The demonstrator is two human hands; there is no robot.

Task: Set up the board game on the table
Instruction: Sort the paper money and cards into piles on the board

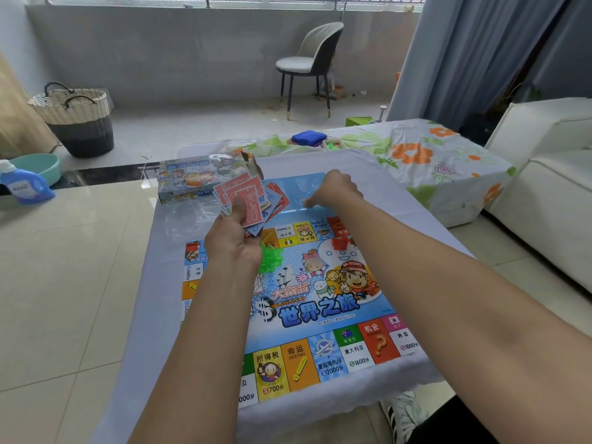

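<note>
A: Board [320,302] lies flat on the table [166,238], near edge toward the person. Green pieces [272,261] and red pieces [341,243] sit on its middle.

B: Hands?

A: Left hand [235,241] grips a fan of red paper notes [242,195] over the board's far-left part. Right hand [336,189] reaches to the far edge, fingers curled down onto the surface there; whether they pinch anything, cannot tell.

B: Step?

A: Sorting the money, I judge. Next calls for laying notes in piles beside the board, not on it.

B: Surroundings?

A: Game box [198,179] touching the table's far-left corner. Basket [77,120] and chair [312,62] well beyond.
</note>
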